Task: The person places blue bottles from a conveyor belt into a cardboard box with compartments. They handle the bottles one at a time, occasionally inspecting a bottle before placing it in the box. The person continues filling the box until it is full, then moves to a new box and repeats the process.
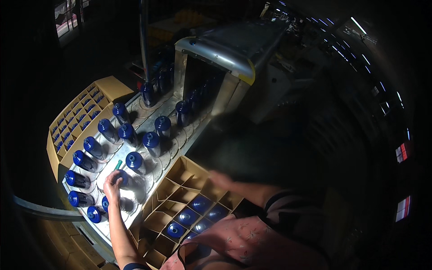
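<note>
My left hand reaches over the pale conveyor, its fingers curled against a blue bottle. A thin green piece shows just beyond the fingertips; whether the hand touches it is unclear. In front of me a cardboard carton with dividers holds several blue bottles, while other compartments hold none. My right hand is at the carton's right far edge, dim and blurred, its fingers hard to make out. More blue bottles stand upright around the left hand.
The conveyor carries bottles in rows from a metal-hooded tunnel. Beyond its left side is another divided carton, filled with blue-topped bottles. A curved metal rail crosses the lower left, above stacked cardboard. An upright pole stands near the tunnel.
</note>
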`<state>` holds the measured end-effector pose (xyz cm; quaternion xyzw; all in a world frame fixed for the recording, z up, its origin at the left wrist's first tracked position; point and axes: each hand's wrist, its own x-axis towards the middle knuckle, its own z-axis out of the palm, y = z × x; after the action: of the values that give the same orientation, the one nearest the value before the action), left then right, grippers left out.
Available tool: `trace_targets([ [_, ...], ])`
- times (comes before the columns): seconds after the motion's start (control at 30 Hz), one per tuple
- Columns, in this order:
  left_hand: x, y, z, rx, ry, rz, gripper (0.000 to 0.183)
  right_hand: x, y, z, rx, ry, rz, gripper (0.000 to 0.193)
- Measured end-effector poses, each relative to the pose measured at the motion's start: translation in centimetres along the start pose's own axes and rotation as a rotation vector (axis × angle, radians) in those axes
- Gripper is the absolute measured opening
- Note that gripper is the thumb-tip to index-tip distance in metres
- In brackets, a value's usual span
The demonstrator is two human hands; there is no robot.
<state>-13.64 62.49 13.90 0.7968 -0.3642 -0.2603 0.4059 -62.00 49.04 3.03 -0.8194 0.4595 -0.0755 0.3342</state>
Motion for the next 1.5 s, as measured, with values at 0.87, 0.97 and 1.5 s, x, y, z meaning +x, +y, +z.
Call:
trace_targets([
  [0.87,-50.1,-6.1,2.6,-0.184,0.460,-0.643,0.048,-8.3,1.7,-3.4,0.193,-0.145,0.270,0.047],
  [0.97,-50.9,-5.8,3.7,-0.249,0.405,-0.655,0.055,-8.5,1.7,-2.2,0.125,-0.085,0.311,0.046],
  [1.5,-52.5,-9.5,3.2,-0.023,0.415,-0.566,0.056,-9.2,1.8,-0.2,0.041,-0.076,0.319,0.040],
])
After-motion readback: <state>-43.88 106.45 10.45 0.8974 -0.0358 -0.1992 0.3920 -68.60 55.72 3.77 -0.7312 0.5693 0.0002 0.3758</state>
